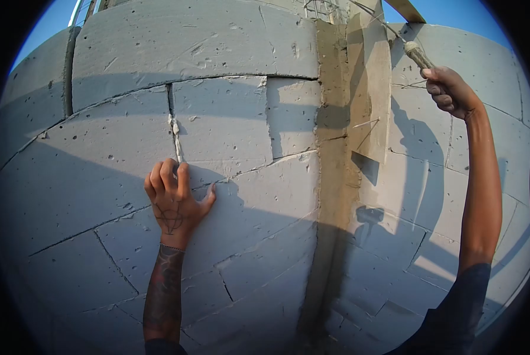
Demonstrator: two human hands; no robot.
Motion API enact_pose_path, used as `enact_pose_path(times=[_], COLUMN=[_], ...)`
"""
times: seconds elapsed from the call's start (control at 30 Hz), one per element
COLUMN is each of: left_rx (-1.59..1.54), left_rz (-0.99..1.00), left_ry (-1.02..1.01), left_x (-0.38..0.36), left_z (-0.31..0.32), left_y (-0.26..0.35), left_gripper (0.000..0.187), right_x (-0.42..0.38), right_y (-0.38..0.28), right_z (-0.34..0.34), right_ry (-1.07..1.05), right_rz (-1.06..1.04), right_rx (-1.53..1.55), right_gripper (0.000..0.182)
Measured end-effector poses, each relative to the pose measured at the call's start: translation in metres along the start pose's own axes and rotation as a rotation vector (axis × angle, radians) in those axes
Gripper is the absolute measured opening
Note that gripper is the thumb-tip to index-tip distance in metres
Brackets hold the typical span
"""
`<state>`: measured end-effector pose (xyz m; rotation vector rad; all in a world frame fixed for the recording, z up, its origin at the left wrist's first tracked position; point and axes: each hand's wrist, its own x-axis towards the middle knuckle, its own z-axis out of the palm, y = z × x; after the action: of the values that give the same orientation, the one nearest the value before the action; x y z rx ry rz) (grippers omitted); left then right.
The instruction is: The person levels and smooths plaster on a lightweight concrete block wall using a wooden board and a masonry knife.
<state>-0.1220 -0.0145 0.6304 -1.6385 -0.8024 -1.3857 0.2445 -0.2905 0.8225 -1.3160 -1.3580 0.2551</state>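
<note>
My left hand (177, 192) rests against the grey block wall (117, 142), its fingers bent and the thumb apart, with nothing visible in its grip. Its fingertips touch the wall just below a vertical joint (174, 127) with crumbly whitish mortar in it. High on the right, my right hand (448, 92) is closed around the worn handle of a tool with a thin metal shank (417, 54). The shank runs up and left past the top edge of the view, so the tool's head cannot be made out.
A brown mortar-coated strip (330, 195) runs down the inner corner between two block walls. Beside it stands an upright pale board (376, 89). A shallow recess (292, 115) sits between blocks. Metal bars (324, 9) show above the wall, and shadows fall across the blocks.
</note>
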Motion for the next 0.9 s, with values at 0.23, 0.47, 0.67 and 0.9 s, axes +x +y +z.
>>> enact_pose_path(times=[0.23,0.47,0.67,0.9], left_rx=[-0.813,-1.344,-1.154,-0.778], left_rz=[-0.285,-0.507,-0.696,-1.04], left_ry=[0.121,-0.533,-0.541,-0.994], left_x=[0.073,0.049,-0.087,-0.313], left_z=[-0.036,0.01,0.02,-0.089], left_y=[0.138,0.264,0.336,0.335], left_gripper=[0.079,0.1,0.078,0.06], right_x=[-0.139,-0.288,-0.394,-0.471], right_y=[0.058,0.195,0.442,0.547], right_z=[0.071,0.099,0.153,0.144], right_ry=[-0.039,-0.247,-0.405,-0.485], right_rz=[0.204,0.42,0.646,0.838], right_rx=[-0.305,-0.39,-0.427,-0.489], right_gripper=[0.023,0.04,0.041,0.043])
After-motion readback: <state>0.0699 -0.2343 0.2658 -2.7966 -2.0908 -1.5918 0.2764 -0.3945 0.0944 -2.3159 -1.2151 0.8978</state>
